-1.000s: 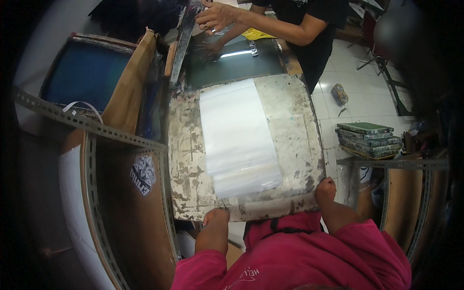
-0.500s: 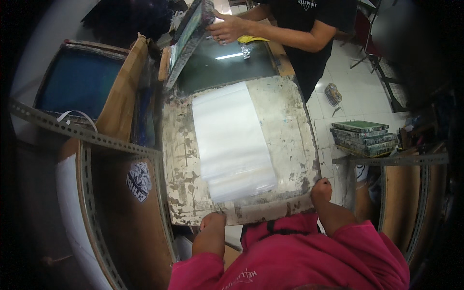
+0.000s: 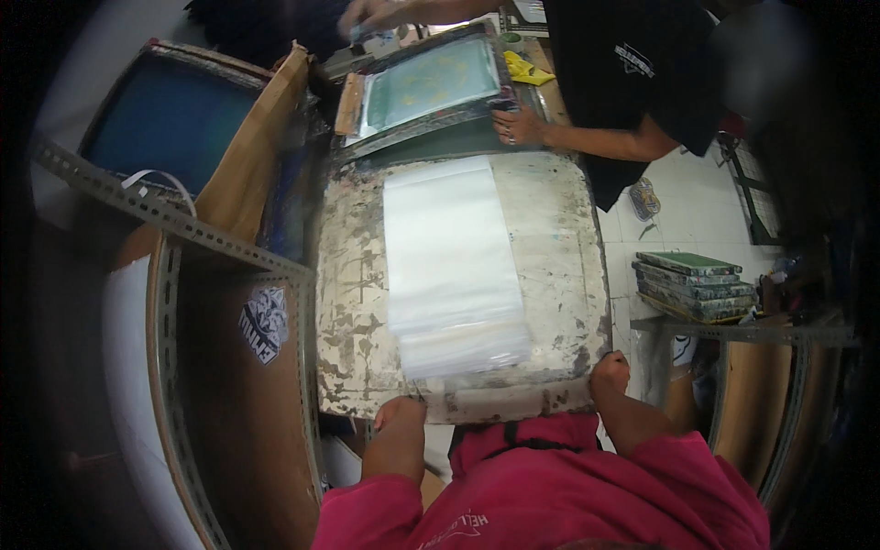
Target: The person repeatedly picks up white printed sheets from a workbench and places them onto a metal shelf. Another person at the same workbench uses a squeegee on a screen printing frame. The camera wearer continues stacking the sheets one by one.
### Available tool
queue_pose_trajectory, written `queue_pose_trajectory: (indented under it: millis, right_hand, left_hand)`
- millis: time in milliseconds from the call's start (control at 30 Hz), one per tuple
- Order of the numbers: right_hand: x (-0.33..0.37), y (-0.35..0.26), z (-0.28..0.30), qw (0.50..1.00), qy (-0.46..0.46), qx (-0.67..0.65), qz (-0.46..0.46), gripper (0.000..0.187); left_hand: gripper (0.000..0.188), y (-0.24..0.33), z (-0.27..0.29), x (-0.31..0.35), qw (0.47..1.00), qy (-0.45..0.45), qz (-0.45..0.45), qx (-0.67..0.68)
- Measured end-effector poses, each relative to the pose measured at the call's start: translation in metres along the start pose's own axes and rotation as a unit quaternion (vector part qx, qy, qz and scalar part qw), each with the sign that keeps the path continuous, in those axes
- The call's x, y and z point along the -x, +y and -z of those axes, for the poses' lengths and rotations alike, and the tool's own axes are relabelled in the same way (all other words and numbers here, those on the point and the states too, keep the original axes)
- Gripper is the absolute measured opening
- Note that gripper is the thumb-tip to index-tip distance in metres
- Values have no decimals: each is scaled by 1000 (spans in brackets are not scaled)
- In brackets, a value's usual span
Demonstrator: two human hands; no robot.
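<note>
My left hand (image 3: 401, 412) is closed around the near left edge of a worn, paint-stained board (image 3: 564, 293). At the near right corner, my right hand (image 3: 610, 372) grips the same board, its fingers curled over the edge. On the board lies a stack of white plastic sheets (image 3: 454, 243), their near ends fanned and shiny. Beyond the far edge, a co-worker's hand (image 3: 519, 126) holds the right side of a tilted screen-printing frame (image 3: 431, 82) with a green mesh. The other hand of that person (image 3: 367, 16) is blurred above the frame's far left.
To the left stand a blue-meshed screen frame (image 3: 170, 119), a cardboard sheet (image 3: 252, 147) and a metal-edged shelf (image 3: 170, 367). A yellow cloth (image 3: 525, 70) lies near the co-worker. Several stacked frames (image 3: 692, 275) sit at the right, above another shelf (image 3: 752, 403).
The co-worker has lowered the screen frame from steeply upright to a shallow tilt, one hand now at its right side. My hands stay on the board; the view has shifted slightly.
</note>
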State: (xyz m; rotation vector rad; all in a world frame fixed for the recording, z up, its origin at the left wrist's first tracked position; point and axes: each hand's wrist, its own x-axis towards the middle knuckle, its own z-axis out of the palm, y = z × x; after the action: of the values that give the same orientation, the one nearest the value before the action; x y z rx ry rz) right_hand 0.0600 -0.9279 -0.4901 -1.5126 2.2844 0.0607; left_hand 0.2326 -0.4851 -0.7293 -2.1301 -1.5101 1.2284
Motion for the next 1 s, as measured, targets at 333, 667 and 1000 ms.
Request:
queue_pose_trajectory:
  millis: [333, 667, 1000]
  right_hand:
    - [-4, 16, -5, 997, -37, -47, 54, 57]
    - [-13, 13, -9, 996, -43, -53, 65, 59]
    - [-15, 17, -11, 993, -68, -58, 78, 53]
  left_hand:
    - [47, 31, -29, -8, 991, 11, 125, -36]
    - [41, 40, -48, -8, 983, 0, 178, -54]
    - [36, 63, -54, -42, 975, 33, 172, -135]
